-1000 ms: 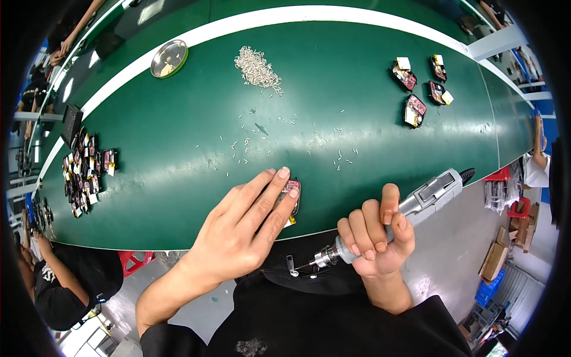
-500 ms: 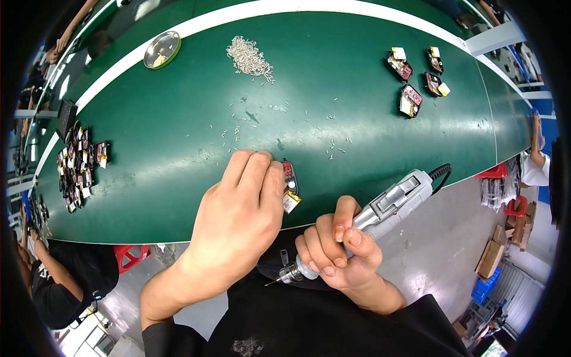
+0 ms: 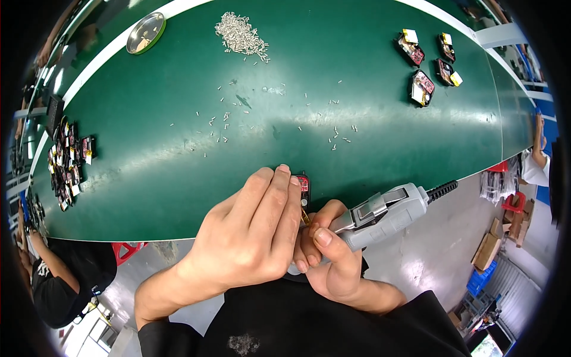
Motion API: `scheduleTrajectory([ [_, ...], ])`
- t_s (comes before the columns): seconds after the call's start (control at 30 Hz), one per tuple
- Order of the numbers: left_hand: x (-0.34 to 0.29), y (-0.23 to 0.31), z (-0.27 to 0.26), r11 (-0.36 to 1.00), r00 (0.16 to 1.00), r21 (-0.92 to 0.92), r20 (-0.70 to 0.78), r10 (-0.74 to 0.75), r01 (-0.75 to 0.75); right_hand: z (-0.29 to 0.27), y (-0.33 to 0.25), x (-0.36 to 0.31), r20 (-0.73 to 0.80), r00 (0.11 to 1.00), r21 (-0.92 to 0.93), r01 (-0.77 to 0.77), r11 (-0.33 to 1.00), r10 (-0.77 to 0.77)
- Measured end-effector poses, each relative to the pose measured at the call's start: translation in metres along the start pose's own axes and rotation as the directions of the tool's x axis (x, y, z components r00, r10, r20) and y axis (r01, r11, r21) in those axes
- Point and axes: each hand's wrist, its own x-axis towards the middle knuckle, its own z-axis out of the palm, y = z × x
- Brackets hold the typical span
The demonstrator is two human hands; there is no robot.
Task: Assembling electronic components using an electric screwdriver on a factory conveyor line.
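Note:
My left hand (image 3: 256, 226) is closed at the table's near edge, fingers together against a small black-cased electronic device (image 3: 304, 189). The device's red circuit board shows just right of the fingertips; its lower part and my left thumb are hidden. My right hand (image 3: 330, 250) is wrapped round a grey electric screwdriver (image 3: 386, 214), which lies slanted with its black cord end up to the right. Its bit end is out of sight behind my hands, which are close together or touching.
On the green table (image 3: 178, 184) are a heap of small metal screws (image 3: 241, 34), scattered screws (image 3: 226, 119) and a round dish (image 3: 146, 33). Several similar devices (image 3: 422, 89) are at the far right, and a pile of them (image 3: 64, 166) is at the left. A co-worker (image 3: 65, 273) sits at lower left.
The screwdriver's front end has moved up and left, behind my left hand. My left hand and the device have shifted slightly right and nearer to me. The view has tilted a little.

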Motion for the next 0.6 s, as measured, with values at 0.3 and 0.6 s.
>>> scheduleTrajectory([
  [0.3, 0.000, 0.008, -0.002, 0.999, 0.998, 0.039, 0.065, 0.000, -0.002, -0.001, -0.008, 0.000, 0.017, 1.000, -0.040, 0.011, 0.999, -0.011],
  [0.6, -0.007, 0.012, -0.008, 0.998, 0.986, -0.028, 0.158, -0.057, 0.062, 0.015, -0.099, 0.042, 0.470, 0.821, -0.177, 0.446, 0.877, -0.323],
])
